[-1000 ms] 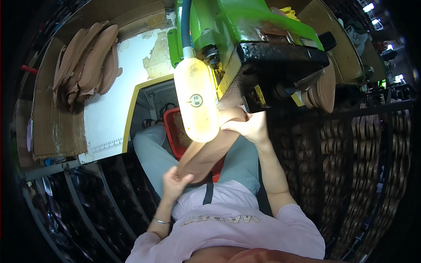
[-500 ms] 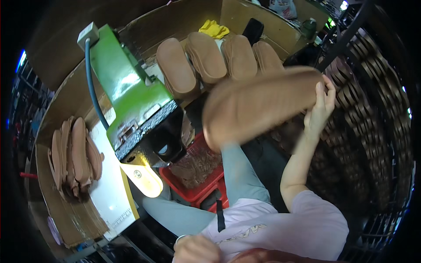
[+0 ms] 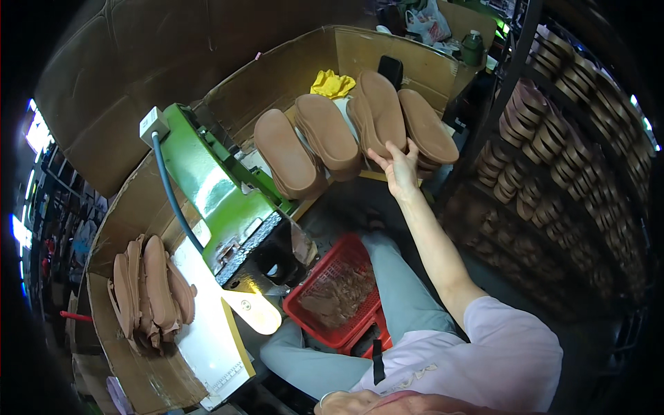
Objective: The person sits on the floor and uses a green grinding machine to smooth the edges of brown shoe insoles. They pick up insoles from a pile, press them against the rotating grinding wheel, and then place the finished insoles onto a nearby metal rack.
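Where the lap sits lowest in frame, a red mesh basket [image 3: 346, 290] holds brown scraps, beside a green machine [image 3: 207, 187] with a pale lit guard. Farther out, right hand [image 3: 400, 169] is raised, fingers spread, fingertips touching a brown sole [image 3: 382, 111] in a stacked row. Behind that, a yellow cloth [image 3: 332, 84] against a cardboard wall [image 3: 304, 59]. Left hand: not visible.

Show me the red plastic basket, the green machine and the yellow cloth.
red plastic basket [image 3: 365, 312]: head view, right rim.
green machine [image 3: 207, 187]: head view, sloping top face.
yellow cloth [image 3: 332, 84]: head view, crumpled middle.
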A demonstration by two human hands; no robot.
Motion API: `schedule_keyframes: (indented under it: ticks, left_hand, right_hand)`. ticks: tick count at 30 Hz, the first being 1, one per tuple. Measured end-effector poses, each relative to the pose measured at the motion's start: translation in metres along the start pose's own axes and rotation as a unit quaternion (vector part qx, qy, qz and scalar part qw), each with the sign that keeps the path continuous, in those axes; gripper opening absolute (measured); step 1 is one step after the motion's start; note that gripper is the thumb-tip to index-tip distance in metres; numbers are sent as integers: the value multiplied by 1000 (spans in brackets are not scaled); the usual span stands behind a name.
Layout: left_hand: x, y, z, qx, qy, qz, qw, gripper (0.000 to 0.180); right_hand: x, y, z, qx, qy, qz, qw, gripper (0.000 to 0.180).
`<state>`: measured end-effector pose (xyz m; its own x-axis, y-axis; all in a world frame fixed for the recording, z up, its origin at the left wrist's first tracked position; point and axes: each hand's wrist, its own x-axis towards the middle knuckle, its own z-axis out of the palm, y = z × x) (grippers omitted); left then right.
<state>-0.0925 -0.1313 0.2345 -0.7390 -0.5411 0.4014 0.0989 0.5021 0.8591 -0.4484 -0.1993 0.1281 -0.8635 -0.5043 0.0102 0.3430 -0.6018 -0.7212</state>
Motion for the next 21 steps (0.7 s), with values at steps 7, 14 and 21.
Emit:
schedule_keyframes:
  ticks: [7,14,21]
  left_hand:
    - [6,-2,-9,-1,16,22,1000,15]
    - [7,-3,-9,4,11,30,999,14]
    - [21,-5,6,-2,-7,41,999,14]
  right_hand:
    - [11,-12,-15,-40,-13,8,999,63]
    - [14,-51,-22,29,-72,-66,995,52]
    - [44,-115,-83,-91,-30,-59,994,41]
